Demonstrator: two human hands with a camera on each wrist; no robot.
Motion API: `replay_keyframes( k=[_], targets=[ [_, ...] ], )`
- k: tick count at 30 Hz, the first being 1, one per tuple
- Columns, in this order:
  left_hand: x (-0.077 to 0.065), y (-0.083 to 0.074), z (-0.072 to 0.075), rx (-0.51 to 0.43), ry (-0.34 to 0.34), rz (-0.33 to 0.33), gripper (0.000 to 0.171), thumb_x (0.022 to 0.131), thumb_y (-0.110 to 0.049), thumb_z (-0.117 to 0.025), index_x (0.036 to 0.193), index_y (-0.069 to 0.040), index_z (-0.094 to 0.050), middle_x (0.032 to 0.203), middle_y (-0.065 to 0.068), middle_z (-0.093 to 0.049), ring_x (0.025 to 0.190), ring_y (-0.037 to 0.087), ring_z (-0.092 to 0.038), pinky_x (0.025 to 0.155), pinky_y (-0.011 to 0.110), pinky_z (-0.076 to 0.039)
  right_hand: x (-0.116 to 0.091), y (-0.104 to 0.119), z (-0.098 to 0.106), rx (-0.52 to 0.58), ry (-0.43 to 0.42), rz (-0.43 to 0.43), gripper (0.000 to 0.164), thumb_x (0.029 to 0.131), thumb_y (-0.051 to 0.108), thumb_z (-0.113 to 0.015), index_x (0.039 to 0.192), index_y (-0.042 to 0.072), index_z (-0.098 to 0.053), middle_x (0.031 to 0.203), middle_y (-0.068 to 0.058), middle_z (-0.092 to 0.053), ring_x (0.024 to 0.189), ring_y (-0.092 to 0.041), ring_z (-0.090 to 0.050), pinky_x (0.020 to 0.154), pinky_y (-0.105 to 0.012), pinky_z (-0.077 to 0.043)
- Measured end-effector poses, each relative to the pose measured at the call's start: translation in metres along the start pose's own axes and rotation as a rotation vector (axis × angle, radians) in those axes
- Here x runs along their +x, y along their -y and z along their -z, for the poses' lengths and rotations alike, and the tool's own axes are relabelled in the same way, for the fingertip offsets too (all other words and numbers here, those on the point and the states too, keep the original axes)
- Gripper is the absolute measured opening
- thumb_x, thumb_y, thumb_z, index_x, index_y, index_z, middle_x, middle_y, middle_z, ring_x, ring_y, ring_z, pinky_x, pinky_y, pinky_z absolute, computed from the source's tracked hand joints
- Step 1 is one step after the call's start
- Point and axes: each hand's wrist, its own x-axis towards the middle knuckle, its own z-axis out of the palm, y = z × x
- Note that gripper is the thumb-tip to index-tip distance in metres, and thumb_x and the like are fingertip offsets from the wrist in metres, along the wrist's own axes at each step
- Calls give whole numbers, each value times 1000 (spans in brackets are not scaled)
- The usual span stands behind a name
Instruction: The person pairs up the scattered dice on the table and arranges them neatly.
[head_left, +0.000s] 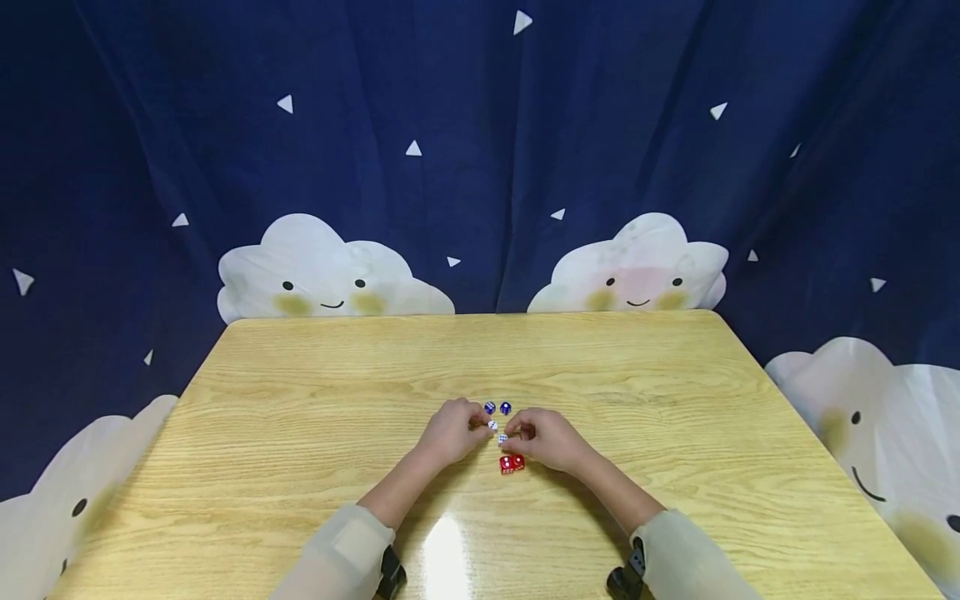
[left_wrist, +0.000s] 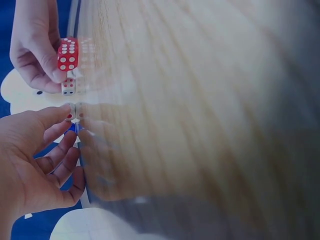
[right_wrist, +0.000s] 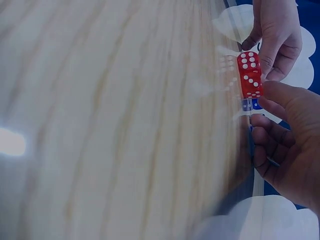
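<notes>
Two white dice lie between the hands near the middle of the table. My left hand holds the farther white die at its fingertips, thumb on the near side; the left wrist view shows its other fingers loosely bent. The nearer white die is between the thumb and index finger of my right hand. Just beyond the fingertips sit two blue dice, side by side. Closer to me are two red dice, touching each other; in the right wrist view these red dice hide the white ones.
The wooden table reaches back to a dark blue curtain printed with clouds and small white triangles. Black wrist straps sit at both sleeve cuffs. Light reflects off the tabletop near its front.
</notes>
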Motion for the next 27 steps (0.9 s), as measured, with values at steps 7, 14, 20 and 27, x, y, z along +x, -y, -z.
replay_keyframes(
  k=[7, 14, 20, 27],
  targets=[
    [0, -1, 0, -8, -5, -11, 18, 85, -23, -68, 95, -9, -70, 86, 3, -62, 79, 14, -55, 69, 28, -46, 0, 0, 1, -3, 10, 19, 16, 80, 24, -73, 90, 12, -69, 72, 5, -57, 62, -4, -47, 54, -19, -40],
    [0, -2, 1, -18, 3, 3, 17, 85, -23, -68, 95, -9, -70, 86, 2, -61, 78, 13, -54, 69, 27, -46, -1, -2, 5, 6, 7, -21, 13, 81, 22, -73, 90, 14, -69, 71, 5, -56, 61, -6, -47, 54, -20, -41],
    [0, -1, 1, -12, -5, 1, 17, 84, -23, -69, 94, -9, -70, 85, 3, -61, 78, 14, -54, 68, 27, -46, 1, -4, 7, 2, -15, -15, 13, 81, 21, -73, 91, 13, -69, 71, 4, -56, 62, -6, -47, 54, -19, -40],
    [0, -1, 0, -7, 1, 4, 16, 85, -24, -68, 94, -10, -70, 84, 1, -60, 77, 13, -52, 67, 26, -45, 1, -6, 7, 8, -29, -18, 11, 82, 20, -71, 90, 12, -68, 70, 3, -55, 62, -7, -46, 53, -19, -39]
  ],
)
